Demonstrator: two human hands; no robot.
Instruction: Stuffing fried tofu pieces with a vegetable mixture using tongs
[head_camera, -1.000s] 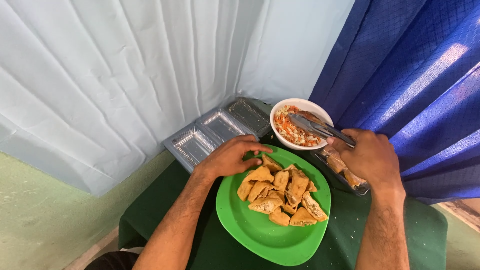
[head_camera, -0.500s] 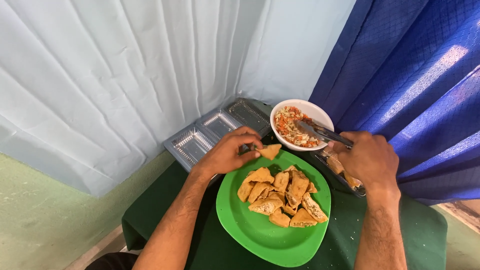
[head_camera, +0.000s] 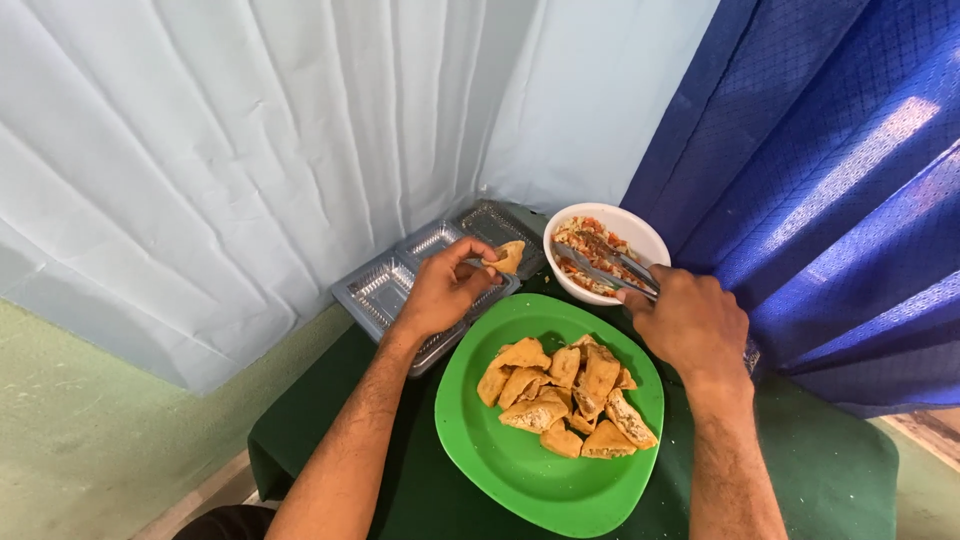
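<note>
One golden fried pastry piece (head_camera: 507, 256) pinched in left hand (head_camera: 441, 291), lifted left of round white bowl of chopped salad (head_camera: 640, 238), over clear compartmented plastic trays (head_camera: 385, 290). Trays unfilled, pile waiting on green plastic plate (head_camera: 520, 470) below bowl. Right hand (head_camera: 688, 322) closed around metal tongs (head_camera: 603, 268), tips in bowl.

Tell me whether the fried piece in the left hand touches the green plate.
Apart. The head view shows the left hand holding the fried piece raised over the clear plastic tray, beyond the green plate rim.

Pastries (head_camera: 565, 398) lie on the plate (head_camera: 520, 475), near on the counter (head_camera: 830, 470); tray (head_camera: 385, 290) far left, bowl (head_camera: 640, 240) far right.
</note>
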